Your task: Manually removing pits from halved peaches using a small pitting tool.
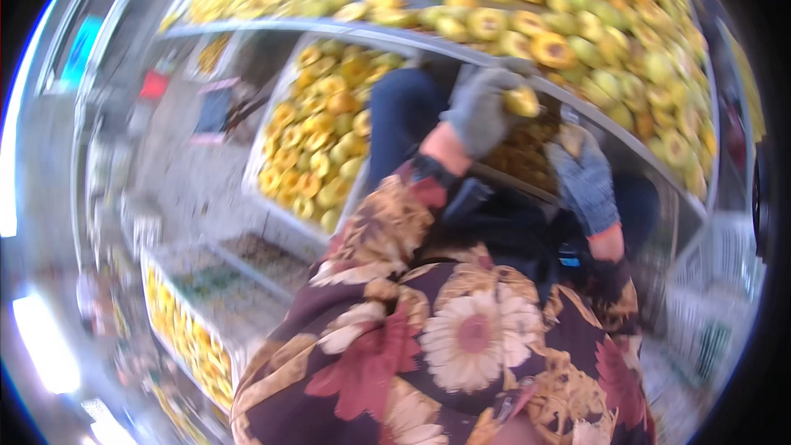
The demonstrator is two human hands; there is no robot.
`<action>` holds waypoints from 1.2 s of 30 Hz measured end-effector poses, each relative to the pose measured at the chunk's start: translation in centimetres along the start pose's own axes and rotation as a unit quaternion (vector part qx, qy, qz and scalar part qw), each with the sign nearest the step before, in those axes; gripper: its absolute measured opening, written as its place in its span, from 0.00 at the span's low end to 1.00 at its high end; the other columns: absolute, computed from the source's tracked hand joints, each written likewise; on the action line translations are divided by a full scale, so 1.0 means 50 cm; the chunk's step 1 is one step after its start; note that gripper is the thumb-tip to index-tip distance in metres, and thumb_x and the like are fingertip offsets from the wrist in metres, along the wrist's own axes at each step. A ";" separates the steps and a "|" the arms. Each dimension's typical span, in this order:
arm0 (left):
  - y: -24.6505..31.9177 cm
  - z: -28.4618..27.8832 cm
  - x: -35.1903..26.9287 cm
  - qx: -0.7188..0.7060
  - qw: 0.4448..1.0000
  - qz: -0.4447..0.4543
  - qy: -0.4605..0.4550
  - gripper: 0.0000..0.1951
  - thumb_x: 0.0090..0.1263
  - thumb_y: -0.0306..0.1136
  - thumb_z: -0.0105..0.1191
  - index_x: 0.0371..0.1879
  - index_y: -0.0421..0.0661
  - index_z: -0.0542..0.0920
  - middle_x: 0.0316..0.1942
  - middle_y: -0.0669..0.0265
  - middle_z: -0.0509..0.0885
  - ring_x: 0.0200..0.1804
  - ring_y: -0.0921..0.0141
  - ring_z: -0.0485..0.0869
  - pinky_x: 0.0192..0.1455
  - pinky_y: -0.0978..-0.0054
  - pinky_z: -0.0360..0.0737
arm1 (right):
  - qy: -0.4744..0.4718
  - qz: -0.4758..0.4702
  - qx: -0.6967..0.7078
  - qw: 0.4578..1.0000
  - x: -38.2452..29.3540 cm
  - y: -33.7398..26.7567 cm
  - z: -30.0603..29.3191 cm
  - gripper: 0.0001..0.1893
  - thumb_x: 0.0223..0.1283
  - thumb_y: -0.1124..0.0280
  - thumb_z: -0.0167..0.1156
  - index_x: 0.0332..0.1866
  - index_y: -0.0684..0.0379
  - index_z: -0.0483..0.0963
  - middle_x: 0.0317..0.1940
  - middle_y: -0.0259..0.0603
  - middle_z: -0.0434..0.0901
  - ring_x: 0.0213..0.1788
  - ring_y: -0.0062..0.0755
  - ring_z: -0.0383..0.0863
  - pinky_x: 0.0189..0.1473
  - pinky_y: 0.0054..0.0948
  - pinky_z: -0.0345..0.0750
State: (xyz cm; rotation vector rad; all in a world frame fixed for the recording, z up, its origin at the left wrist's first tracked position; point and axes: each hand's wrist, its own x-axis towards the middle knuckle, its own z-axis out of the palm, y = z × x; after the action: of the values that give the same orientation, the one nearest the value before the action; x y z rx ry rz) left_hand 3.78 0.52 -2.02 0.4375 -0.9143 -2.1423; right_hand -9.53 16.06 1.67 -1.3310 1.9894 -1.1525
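My left hand point(485, 108), in a grey knit glove, grips a yellow peach half point(523, 102) just below the metal rim of the worktable point(426, 43). To its right, my right hand point(582, 176) wears a blue-grey knit glove with its fingers curled. Something small and pale point(571, 138) shows at those fingertips, too blurred to name. Beneath and between both hands, a container point(525, 193) holds brownish-orange pieces, partly hidden by my left hand. On the tabletop beyond lie many halved peaches point(553, 49), some with the cut face up.
A white crate point(250, 167) full of peach halves point(318, 142) stands left of my knees. Nearer on the left is a stack of crates point(235, 272) with yellow fruit in its side. White plastic baskets point(710, 284) stand at the right. A small stool point(213, 111) sits on the concrete floor point(185, 179).
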 end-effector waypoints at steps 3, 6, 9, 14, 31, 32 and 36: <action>0.083 0.040 -0.038 -0.111 0.993 -0.045 0.015 0.14 0.67 0.25 0.45 0.51 0.37 0.71 0.43 0.57 0.79 0.46 0.65 0.80 0.51 0.66 0.80 | -0.011 -0.031 -0.093 0.995 0.002 0.018 -0.001 0.18 0.57 0.68 0.62 0.51 0.62 0.72 0.33 0.44 0.79 0.37 0.38 0.81 0.40 0.32 0.76; 0.218 -0.027 -0.127 -0.021 0.994 0.092 0.063 0.14 0.71 0.32 0.49 0.51 0.38 0.71 0.44 0.59 0.80 0.48 0.66 0.80 0.53 0.69 0.78 | -0.060 0.009 -0.027 0.998 -0.009 0.043 0.025 0.16 0.58 0.69 0.62 0.50 0.61 0.72 0.32 0.43 0.79 0.35 0.35 0.80 0.39 0.29 0.76; 0.318 -0.191 -0.227 0.073 0.967 0.121 0.211 0.17 0.68 0.31 0.54 0.53 0.38 0.70 0.49 0.58 0.77 0.48 0.65 0.80 0.55 0.62 0.79 | -0.127 0.100 0.017 0.987 -0.026 0.016 0.021 0.16 0.62 0.72 0.59 0.53 0.62 0.70 0.31 0.30 0.73 0.30 0.16 0.71 0.33 0.19 0.71; 0.359 -0.465 -0.311 -0.099 0.937 0.116 0.314 0.13 0.70 0.36 0.49 0.49 0.45 0.75 0.46 0.60 0.79 0.51 0.61 0.79 0.56 0.56 0.77 | -0.087 0.099 -0.043 0.990 -0.051 0.126 0.013 0.15 0.62 0.73 0.58 0.53 0.59 0.70 0.27 0.29 0.72 0.20 0.14 0.65 0.21 0.19 0.65; 0.356 -0.725 -0.034 0.402 0.781 0.037 0.477 0.17 0.55 0.24 0.56 0.46 0.43 0.82 0.37 0.63 0.85 0.37 0.73 0.83 0.44 0.77 0.79 | -0.116 0.231 -0.111 0.959 -0.050 0.046 0.036 0.14 0.57 0.71 0.59 0.48 0.61 0.70 0.24 0.40 0.75 0.23 0.30 0.77 0.25 0.30 0.74; 0.348 -0.717 -0.012 0.439 0.779 0.018 0.447 0.18 0.54 0.26 0.57 0.46 0.43 0.82 0.37 0.62 0.85 0.38 0.73 0.83 0.44 0.76 0.79 | -0.125 0.207 -0.117 0.963 -0.049 0.054 0.036 0.14 0.57 0.71 0.59 0.47 0.61 0.70 0.24 0.42 0.76 0.23 0.33 0.78 0.25 0.31 0.75; 0.339 -0.660 0.068 0.629 0.661 0.027 0.407 0.18 0.54 0.32 0.56 0.47 0.50 0.82 0.40 0.58 0.85 0.44 0.58 0.83 0.51 0.66 0.77 | -0.173 0.249 -0.148 0.941 -0.039 0.057 0.041 0.18 0.55 0.69 0.60 0.50 0.64 0.69 0.29 0.53 0.78 0.31 0.51 0.81 0.33 0.37 0.77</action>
State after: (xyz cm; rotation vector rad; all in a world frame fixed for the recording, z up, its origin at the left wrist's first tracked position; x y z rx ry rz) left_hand 28.48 -25.35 -12.39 1.8010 -1.6238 -0.6585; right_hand -8.59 17.52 -1.94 -0.9809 2.1056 -0.3688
